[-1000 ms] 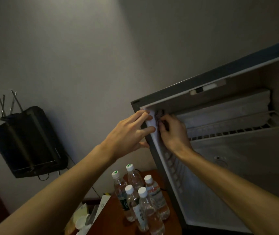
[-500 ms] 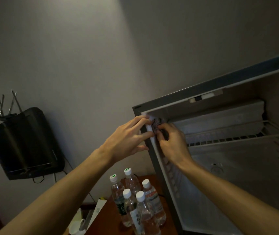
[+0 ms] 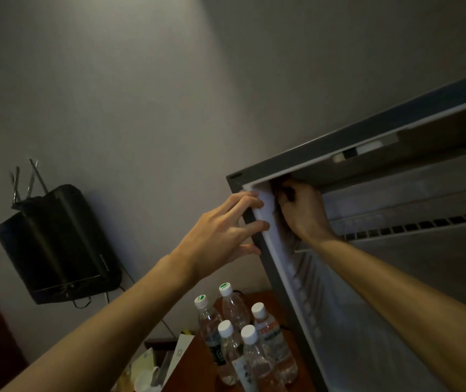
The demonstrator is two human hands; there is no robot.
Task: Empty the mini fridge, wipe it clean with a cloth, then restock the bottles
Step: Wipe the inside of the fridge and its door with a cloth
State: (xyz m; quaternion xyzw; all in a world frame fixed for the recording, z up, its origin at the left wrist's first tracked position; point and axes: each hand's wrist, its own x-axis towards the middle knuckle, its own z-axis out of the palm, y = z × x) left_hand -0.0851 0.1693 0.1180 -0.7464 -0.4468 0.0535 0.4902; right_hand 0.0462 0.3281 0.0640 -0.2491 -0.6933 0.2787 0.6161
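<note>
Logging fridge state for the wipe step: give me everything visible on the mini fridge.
The mini fridge stands open, with a dark grey outer shell and a pale, plastic-looking lining. No bottles show inside. A white wire shelf spans the upper part, below a boxy compartment; ribbed rails run down its left wall. The left hand rests straight fingers on the front left edge. The right hand is curled in the top left inner corner; what it holds is unclear. It sits on a reddish wooden surface.
</note>
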